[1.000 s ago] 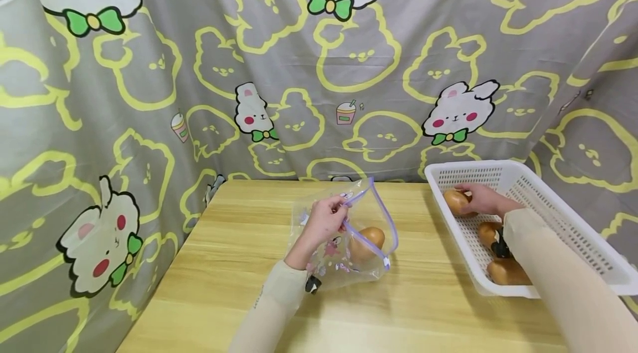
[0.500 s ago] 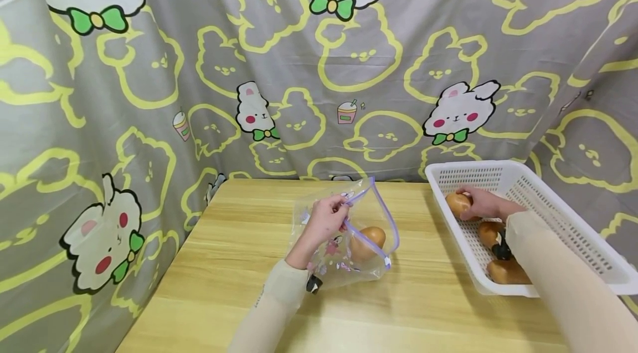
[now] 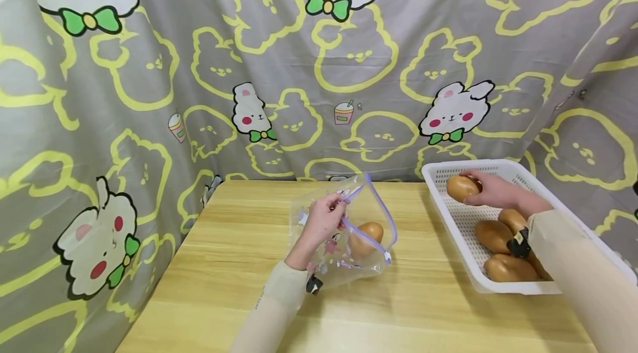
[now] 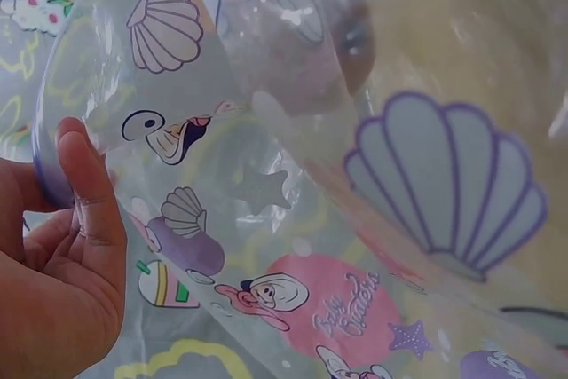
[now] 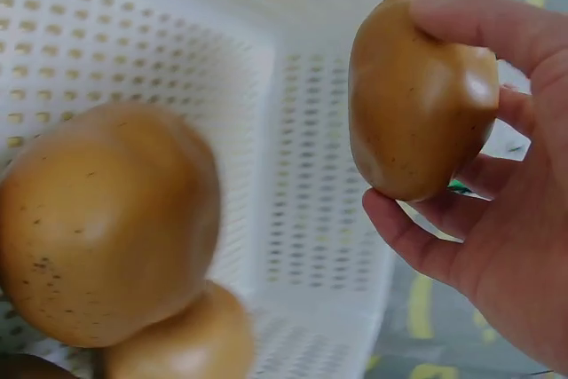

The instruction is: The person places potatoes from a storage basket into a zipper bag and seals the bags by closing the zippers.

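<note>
My left hand point(image 3: 326, 217) pinches the purple zip edge of a clear printed zip bag point(image 4: 328, 299) between thumb and fingers, and its mouth gapes to the right. Inside the bag lies one smooth brown potato point(image 3: 370, 232). My right hand point(image 3: 500, 195) grips another potato point(image 5: 417, 104), thumb on one side and fingertips on the other. That potato is raised over the far left part of a white perforated basket point(image 3: 518, 287). Several more potatoes point(image 3: 493, 235) lie in the basket's near end, partly hidden by my right sleeve.
Both bag and basket stand on a wooden table point(image 3: 224, 275), the basket at the right. A grey curtain point(image 3: 284, 65) with yellow outlines and white cartoon animals hangs behind the table and along both sides. Table surface lies between the bag and the basket.
My right hand has lifted the potato up from the basket's left side, and its forearm has shifted right, uncovering more potatoes. My left hand keeps its pinch on the bag, almost unmoved.
</note>
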### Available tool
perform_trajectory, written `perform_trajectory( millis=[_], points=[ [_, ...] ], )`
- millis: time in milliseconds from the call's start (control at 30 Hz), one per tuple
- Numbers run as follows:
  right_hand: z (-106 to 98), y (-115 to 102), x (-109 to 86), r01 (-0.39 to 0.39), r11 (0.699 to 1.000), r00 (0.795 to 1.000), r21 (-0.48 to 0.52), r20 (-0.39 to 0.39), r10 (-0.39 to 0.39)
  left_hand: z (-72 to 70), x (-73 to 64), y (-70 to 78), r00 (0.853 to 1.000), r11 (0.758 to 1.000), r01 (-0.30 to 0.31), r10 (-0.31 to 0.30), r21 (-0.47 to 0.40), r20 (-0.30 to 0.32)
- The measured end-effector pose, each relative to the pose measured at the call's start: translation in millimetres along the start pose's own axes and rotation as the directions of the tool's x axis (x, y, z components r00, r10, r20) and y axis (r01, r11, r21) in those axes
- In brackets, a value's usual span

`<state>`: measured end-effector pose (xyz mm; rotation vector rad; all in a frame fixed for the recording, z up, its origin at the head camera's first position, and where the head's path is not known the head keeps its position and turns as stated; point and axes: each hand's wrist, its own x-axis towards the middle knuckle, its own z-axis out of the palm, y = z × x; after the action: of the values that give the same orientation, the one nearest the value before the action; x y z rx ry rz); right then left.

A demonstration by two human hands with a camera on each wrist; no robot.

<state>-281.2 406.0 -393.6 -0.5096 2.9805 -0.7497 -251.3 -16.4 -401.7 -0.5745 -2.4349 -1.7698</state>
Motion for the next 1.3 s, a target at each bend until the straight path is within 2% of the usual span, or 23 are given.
perform_trajectory(
  millis=[267,567,733,867,1000,1067,1133,1200,1300],
  points=[
    [-5,-49,-5.6,0.11,0.993,0.992,-0.053,-0.058,-0.113,0.4,1.6,1.7,1.0,1.0,-0.015,0.015,0.011,-0.002],
    [14,-105,-6.3,0.231,0.973,0.971,-0.011,-0.063,-0.232,2.4,3.6,3.1,1.0,1.0,-0.023,0.023,-0.002,-0.003],
    [27,-122,-4.3,0.306,0.952,0.951,-0.004,-0.052,-0.305,3.4,4.5,6.4,1.0,1.0,-0.016,0.016,0.001,-0.001],
    [37,-134,-3.2,0.377,0.926,0.925,0.02,-0.054,-0.376,4.5,5.8,8.4,1.0,1.0,-0.016,0.017,-0.005,0.009],
    [44,-144,-1.4,0.451,0.892,0.891,0.024,-0.077,-0.448,5.5,6.9,11.3,1.0,1.0,-0.012,0.013,-0.009,0.018],
    [47,-149,-0.1,0.479,0.878,0.876,0.014,-0.079,-0.477,5.8,6.3,15.4,1.0,1.0,-0.006,0.006,-0.012,0.025],
    [49,-153,1.0,0.501,0.866,0.864,0.013,-0.077,-0.498,4.9,2.8,25.8,1.0,1.0,-0.008,0.008,-0.011,0.03],
    [51,-156,1.6,0.509,0.86,0.859,0.017,-0.07,-0.507,3.9,-1.2,36.9,0.999,1.0,-0.013,0.013,-0.011,0.035],
    [53,-160,2.5,0.501,0.865,0.865,0.03,-0.062,-0.499,2.2,-7.1,51.8,0.999,0.999,-0.031,0.032,-0.014,0.033]
  ],
)
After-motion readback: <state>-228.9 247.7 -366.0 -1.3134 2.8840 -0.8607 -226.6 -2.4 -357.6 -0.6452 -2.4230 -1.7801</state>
